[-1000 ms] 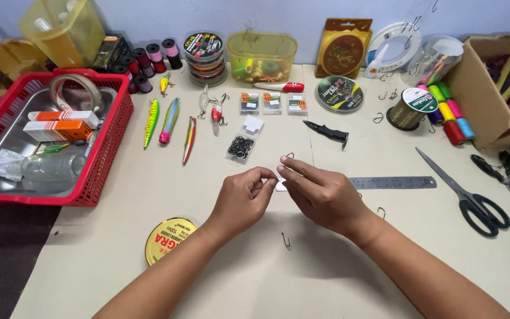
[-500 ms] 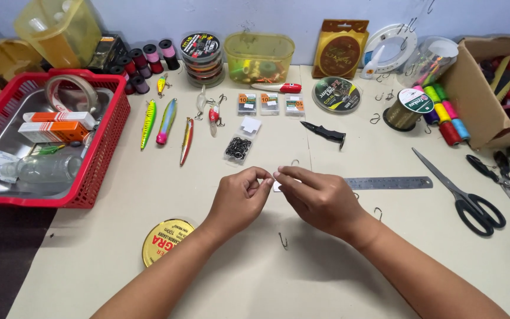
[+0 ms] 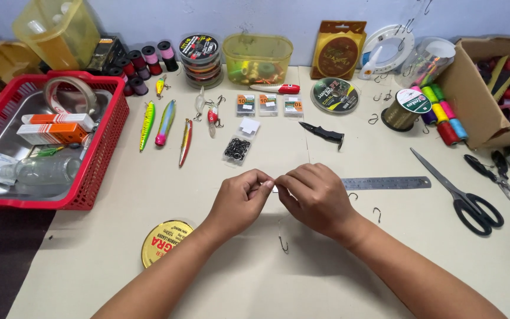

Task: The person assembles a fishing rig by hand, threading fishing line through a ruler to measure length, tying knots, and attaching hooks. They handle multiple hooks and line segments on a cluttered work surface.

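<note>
A pale beige table (image 3: pixel 119 236) fills the view, its left edge seen beside a dark floor strip. At the far left, a red plastic mesh basket (image 3: pixel 98 142) is set close to that edge. At the far right, an open brown cardboard box (image 3: pixel 473 88) is placed near the right edge. Black-handled steel scissors (image 3: pixel 461 198) and a flat steel ruler (image 3: pixel 385 183) are laid to the right of the hands.

The left hand (image 3: pixel 240 204) and the right hand (image 3: pixel 317 198) are held together at the table's middle, fingertips pinched shut and touching; what is gripped between them is too small to tell (perhaps thin line). A small steel fishing hook (image 3: pixel 283 243) is seen just below the hands, and whether it hangs or lies on the table cannot be told. Bare table is left open near and left of the hands, apart from a round yellow tin lid (image 3: pixel 163 239).
</note>
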